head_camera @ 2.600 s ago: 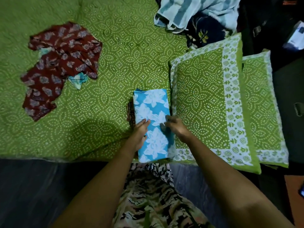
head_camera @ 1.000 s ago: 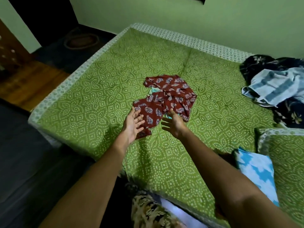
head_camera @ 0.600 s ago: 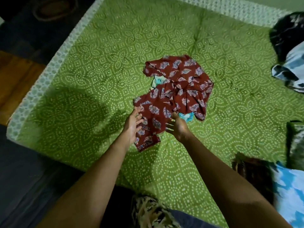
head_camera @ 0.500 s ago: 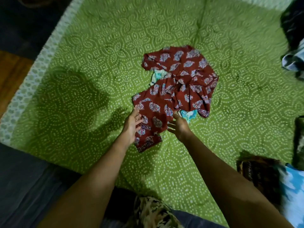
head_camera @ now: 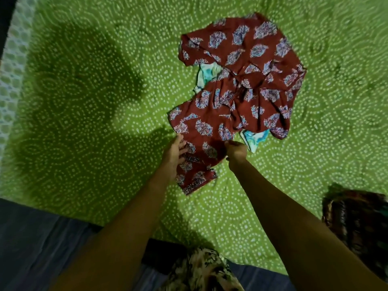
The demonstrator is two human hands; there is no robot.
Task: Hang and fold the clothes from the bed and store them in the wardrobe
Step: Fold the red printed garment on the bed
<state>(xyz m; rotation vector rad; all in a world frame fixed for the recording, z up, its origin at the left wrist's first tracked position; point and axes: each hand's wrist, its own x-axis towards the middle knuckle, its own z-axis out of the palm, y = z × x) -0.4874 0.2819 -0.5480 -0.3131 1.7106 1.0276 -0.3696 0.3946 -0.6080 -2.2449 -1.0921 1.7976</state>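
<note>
head view, crumpled maroon garment (head_camera: 241, 85) on dotted bedsheet (head_camera: 105, 101), left hand (head_camera: 174, 153) spread touching, right hand (head_camera: 236, 151) pinching it

So the garment (head_camera: 241, 91) lies on the bed (head_camera: 94, 112) right ahead of both hands. The left hand (head_camera: 174, 156) rests on its near left edge and the right hand (head_camera: 236, 151) touches its near right edge, with a strip of it running back between them. Another cloth (head_camera: 254, 139) sits under it, poking out just right of the right hand, and a folded pile (head_camera: 357, 227) lies well off to that hand's right and nearer the person.
</note>
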